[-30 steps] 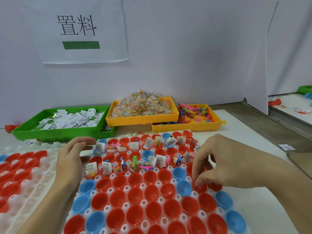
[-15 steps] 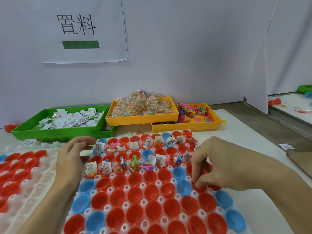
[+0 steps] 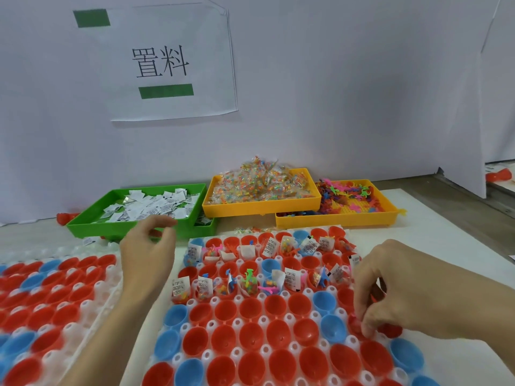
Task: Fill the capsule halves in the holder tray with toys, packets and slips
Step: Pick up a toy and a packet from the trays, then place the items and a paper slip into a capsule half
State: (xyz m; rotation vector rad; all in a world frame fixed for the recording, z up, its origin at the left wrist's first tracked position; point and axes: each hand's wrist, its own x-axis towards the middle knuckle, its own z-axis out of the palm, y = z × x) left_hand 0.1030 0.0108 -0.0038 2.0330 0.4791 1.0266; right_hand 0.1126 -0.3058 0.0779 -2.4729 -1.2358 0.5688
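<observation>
White plastic holder tray (image 3: 281, 319) lies near-centre on the table (image 3: 434, 218), its sockets seated with red and blue capsule halves (image 3: 252, 339). Far three rows: most halves already carry a printed slip (image 3: 291, 278), a clear packet of coloured bits or a small toy figure (image 3: 249, 276). Near rows: halves hold nothing visible.

Right hand (image 3: 401, 291) is over the right edge of the tray, fingers curled downward with the tips bunched at a red half (image 3: 355, 324) in the fourth row. Something red shows under the fingertips; cannot tell whether they pinch an item or only touch the half.

Left hand (image 3: 147, 252) hovers left of the tray, just near of the green tray (image 3: 133, 228), fingers loosely curled, thumb and forefinger apart, nothing in the grasp.

Second holder tray (image 3: 53, 305) sits to the left, also loaded with red and blue halves, none filled as far as visible.

Supply along the far wall: green tray with white slips (image 3: 152, 207); yellow tray (image 3: 262, 208) heaped with packets (image 3: 262, 182); a further yellow tray (image 3: 337, 218) to the right with small coloured toys (image 3: 345, 193).

Paper sign (image 3: 164, 62) with two printed characters and green bars is fixed to the wall above the green tray.
</observation>
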